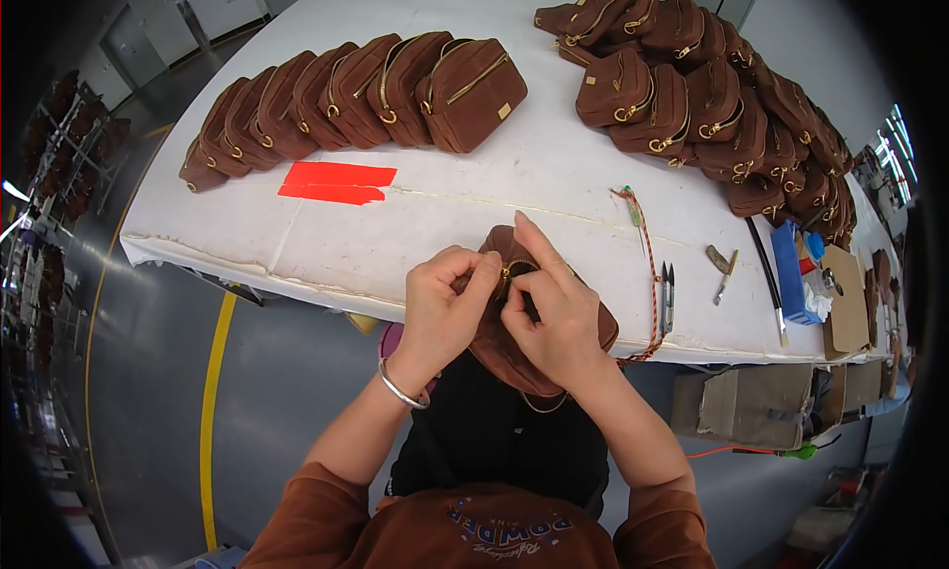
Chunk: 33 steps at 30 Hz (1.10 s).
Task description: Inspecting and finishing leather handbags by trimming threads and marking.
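A brown bag (501, 352) with a gold zipper (506, 270) is in front of me at the table's near edge, partly covered by my hands. My left hand (447, 300), with a silver bangle at the wrist, pinches thumb and forefinger together at the zipper end. On the bag's other side, my right hand (556, 322) has its thumb and curled fingers closed at the zipper opening, while the index finger points up and away. Exactly which small part lies between the fingertips is hidden.
A row of brown bags (356, 94) stands far left behind red tape (336, 182). More bags (712, 104) are heaped far right. Thread snips (667, 297), a corded tool (633, 208), a brush (726, 277) and a blue box (794, 272) lie to the right. Cardboard boxes (756, 406) sit below.
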{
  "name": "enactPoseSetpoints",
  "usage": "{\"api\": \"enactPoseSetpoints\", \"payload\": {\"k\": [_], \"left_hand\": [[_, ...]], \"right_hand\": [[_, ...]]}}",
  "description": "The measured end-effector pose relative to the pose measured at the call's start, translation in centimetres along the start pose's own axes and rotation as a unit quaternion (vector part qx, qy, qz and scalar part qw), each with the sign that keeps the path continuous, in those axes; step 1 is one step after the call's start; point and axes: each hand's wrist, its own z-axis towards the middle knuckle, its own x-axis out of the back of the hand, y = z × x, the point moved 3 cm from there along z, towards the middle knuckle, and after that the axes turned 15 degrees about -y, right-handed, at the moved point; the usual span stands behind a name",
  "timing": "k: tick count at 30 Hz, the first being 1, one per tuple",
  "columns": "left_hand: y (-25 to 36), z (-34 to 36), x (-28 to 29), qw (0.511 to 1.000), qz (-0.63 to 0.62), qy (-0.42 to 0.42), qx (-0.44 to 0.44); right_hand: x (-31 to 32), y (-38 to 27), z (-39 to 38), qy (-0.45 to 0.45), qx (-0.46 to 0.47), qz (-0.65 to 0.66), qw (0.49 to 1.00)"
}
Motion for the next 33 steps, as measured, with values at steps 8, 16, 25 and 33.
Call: {"api": "enactPoseSetpoints", "payload": {"k": [8, 16, 25, 33], "left_hand": [[-0.5, -0.1, 0.8, 0.994, -0.093, -0.007, 0.056], [-2.1, -2.7, 3.1, 0.960, -0.248, -0.096, -0.082], [0.3, -2.2, 1.5, 0.966, 0.200, -0.089, -0.135], [2.4, -1.0, 0.4, 0.968, 0.210, -0.061, -0.123]], "right_hand": [[1.1, 0.3, -0.3, -0.032, -0.067, 0.179, 0.981], [1.8, 2.3, -0.4, -0.041, -0.148, 0.313, 0.937], [5.0, -2.1, 0.0, 0.005, -0.101, 0.179, 0.979], [2.6, -6.8, -3.4, -0.106, -0.085, 0.208, 0.969]]}}
